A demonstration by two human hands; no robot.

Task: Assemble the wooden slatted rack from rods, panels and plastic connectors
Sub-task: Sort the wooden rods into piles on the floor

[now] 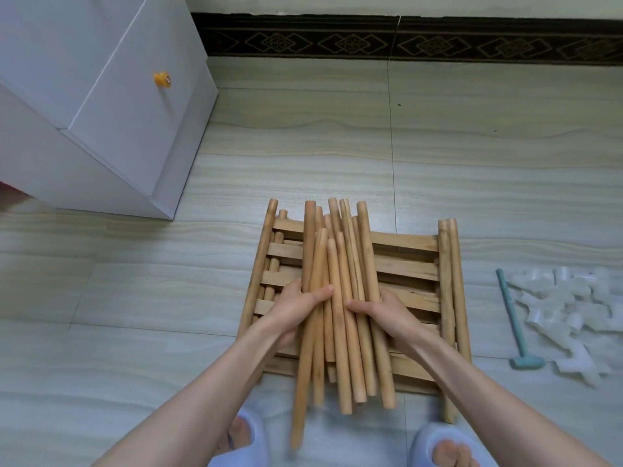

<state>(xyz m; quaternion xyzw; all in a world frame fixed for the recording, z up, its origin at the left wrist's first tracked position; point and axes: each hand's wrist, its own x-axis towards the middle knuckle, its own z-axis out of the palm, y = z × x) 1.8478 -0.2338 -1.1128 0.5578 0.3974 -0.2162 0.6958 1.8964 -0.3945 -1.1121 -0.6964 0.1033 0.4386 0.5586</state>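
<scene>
A: hands?
B: left hand (296,306) and right hand (381,311) gripped the rods (340,298) from both sides, frame centre; bundle lay on stacked panels (408,264); connectors (569,308) and hammer (512,318) sat right.

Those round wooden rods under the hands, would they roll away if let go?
Probably: the wooden rods are round and smooth, loosely heaped on the slatted panels, so some may roll. They look stiff, and likely light, since both hands gather many together.

Head view: worn on the person's head, facing forward and steeply down at the floor (472,183) (wide-angle).
Nearness: close, arm's reach.
</scene>
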